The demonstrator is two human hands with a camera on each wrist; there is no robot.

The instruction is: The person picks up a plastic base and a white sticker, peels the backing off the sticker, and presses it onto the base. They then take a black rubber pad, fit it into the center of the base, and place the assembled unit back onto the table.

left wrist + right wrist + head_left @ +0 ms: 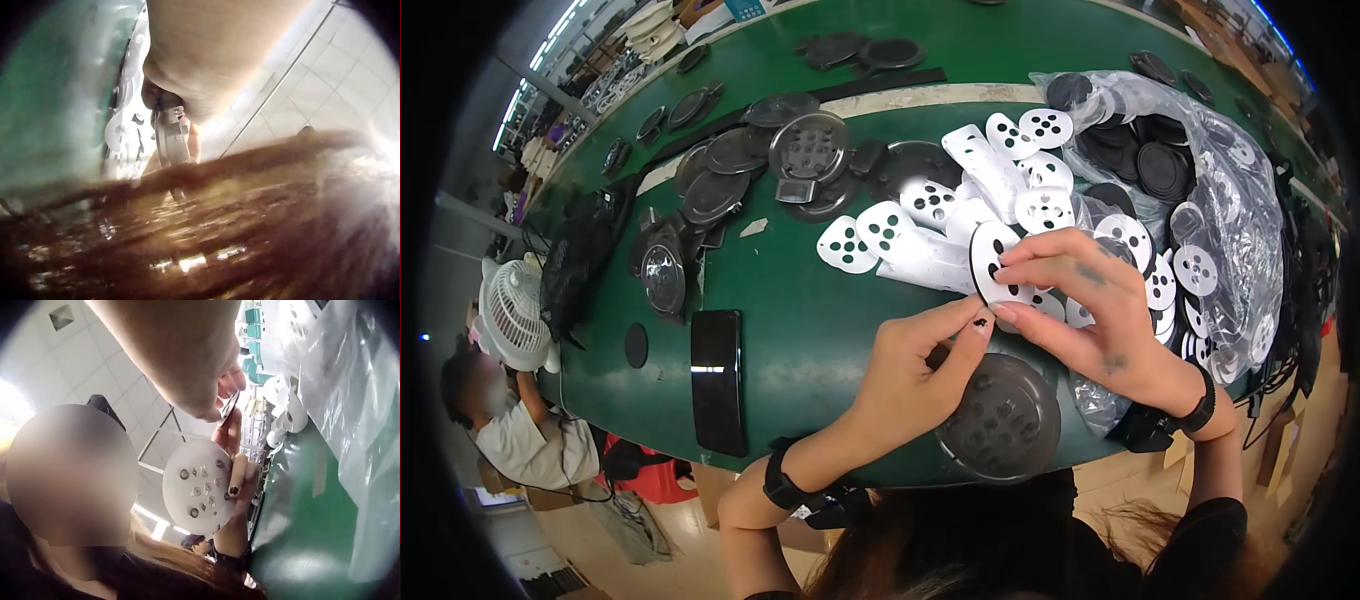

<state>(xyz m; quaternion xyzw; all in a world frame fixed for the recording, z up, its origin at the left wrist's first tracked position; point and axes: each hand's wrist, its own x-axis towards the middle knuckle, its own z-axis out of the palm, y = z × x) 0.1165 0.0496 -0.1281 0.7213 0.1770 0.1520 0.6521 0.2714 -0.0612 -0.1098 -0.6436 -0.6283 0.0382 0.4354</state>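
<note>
My right hand (1090, 300) pinches a round white-faced pad (990, 262) with a black edge and dark holes, tilted on its side above the table. Against the pad's lower rim lie the thumb and forefinger tips of my left hand (920, 370), with a small dark patch at the thumb's tip. Under that hand is a clear plastic disc (1005, 425). In the right wrist view the same disc (197, 487) hangs off the table beside the left thumb, its several small fittings facing the camera; the fingers behind it are hidden.
White perforated sheets (920, 260) lie behind the hands. A clear bag (1230, 210) holds black and white pads at right. Dark clear-plastic discs (720, 180) are heaped at left, near a phone (718, 380) and a black pad (636, 345). A person (530, 430) sits at far left.
</note>
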